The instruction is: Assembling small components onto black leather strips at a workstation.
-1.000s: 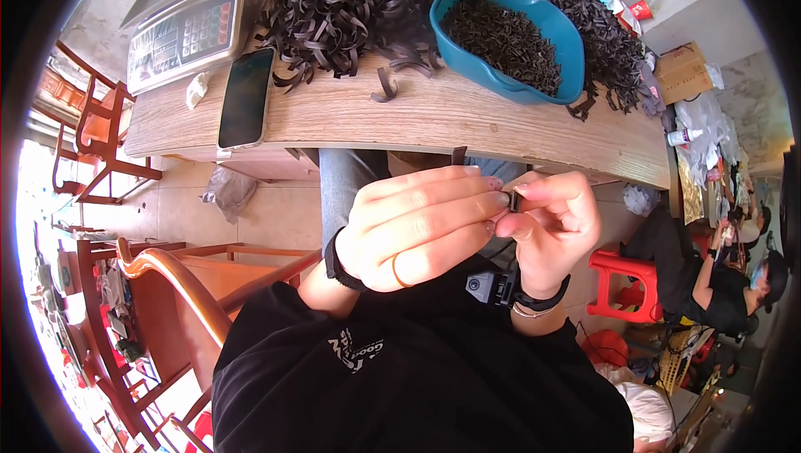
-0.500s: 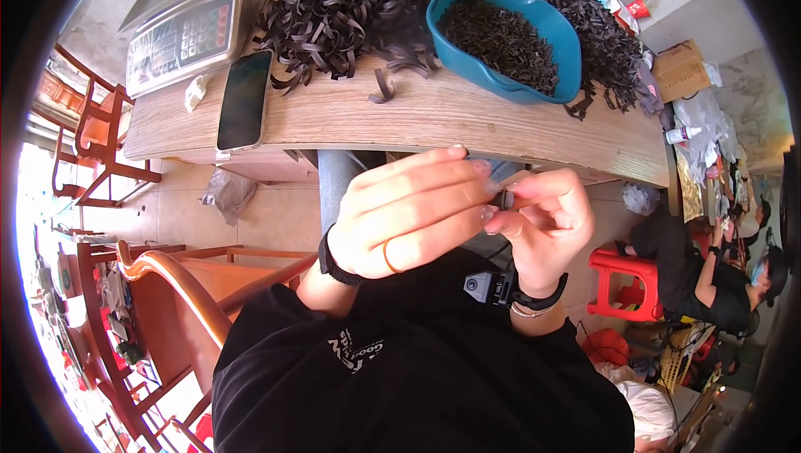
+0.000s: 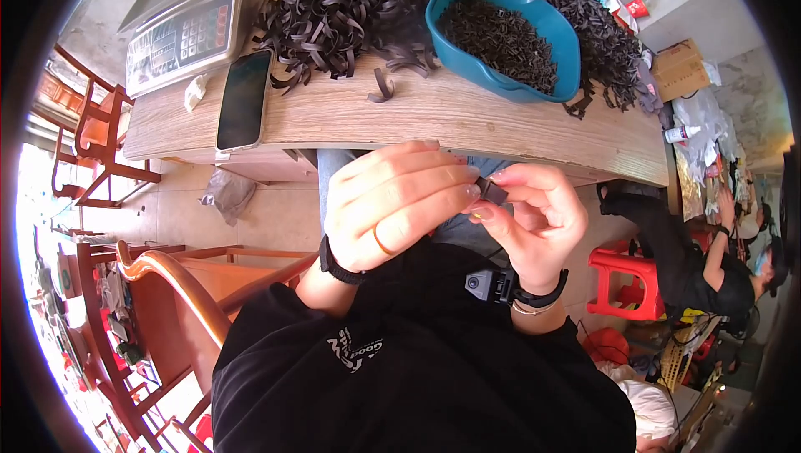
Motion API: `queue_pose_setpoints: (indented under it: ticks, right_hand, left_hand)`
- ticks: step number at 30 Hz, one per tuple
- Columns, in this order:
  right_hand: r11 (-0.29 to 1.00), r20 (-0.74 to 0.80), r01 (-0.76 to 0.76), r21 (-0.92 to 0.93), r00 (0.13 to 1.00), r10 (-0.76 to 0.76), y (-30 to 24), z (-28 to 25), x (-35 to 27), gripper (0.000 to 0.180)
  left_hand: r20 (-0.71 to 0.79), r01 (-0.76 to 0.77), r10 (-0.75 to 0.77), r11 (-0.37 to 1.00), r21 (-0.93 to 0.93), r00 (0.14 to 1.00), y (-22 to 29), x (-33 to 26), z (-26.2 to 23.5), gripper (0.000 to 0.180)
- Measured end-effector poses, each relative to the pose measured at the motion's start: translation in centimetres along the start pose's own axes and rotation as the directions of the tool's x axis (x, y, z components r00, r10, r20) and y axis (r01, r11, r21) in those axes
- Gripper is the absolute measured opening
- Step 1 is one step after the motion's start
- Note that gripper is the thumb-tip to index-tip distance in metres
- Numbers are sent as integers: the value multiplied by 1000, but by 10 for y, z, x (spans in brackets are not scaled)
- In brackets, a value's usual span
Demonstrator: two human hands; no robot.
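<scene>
A small dark piece, which looks like a short length of black strip, is between my two hands in front of the table edge. My right hand pinches it between thumb and fingertips. The closed fingers of my left hand meet its other end; the left thumb is hidden. Beyond my hands, a pile of loose dark strips lies on the wooden table, with one curled strip apart from it. A teal basin holds many short, dark folded pieces.
A digital scale, a phone and a crumpled tissue are at the table's left. Another dark heap lies right of the basin. A wooden chair stands at my left. At right, a person in black is near a red stool.
Both hands have shifted slightly left, and the right fingers have turned so that more of the dark piece shows. The person at right has moved an arm and leg.
</scene>
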State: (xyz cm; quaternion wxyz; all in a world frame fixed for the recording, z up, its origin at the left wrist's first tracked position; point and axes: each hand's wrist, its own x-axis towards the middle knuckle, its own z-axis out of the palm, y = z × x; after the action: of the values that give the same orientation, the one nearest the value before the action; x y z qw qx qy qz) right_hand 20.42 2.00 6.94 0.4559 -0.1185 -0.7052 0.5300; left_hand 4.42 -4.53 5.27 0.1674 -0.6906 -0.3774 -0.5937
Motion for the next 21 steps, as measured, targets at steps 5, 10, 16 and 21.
queue_pose_setpoints:
  ticks: [5, 10, 16, 21]
  right_hand:
    - [955, 21, 158, -251, 987, -158, 1, -3, 2, 32]
    - [875, 43, 200, -440, 978, -202, 0, 0, 4, 32]
    - [861, 36, 197, -469, 978, -204, 1, 4, 4, 30]
    - [862, 32, 207, -463, 976, -217, 1, 6, 5, 29]
  left_hand:
    - [40, 209, -205, 963, -168, 978, 5, 8, 0, 22]
    - [-43, 318, -334, 924, -214, 942, 4, -3, 10, 22]
    - [-193, 375, -400, 914, -152, 896, 13, -4, 17, 23]
    - [-171, 317, -334, 941, -119, 927, 13, -2, 15, 23]
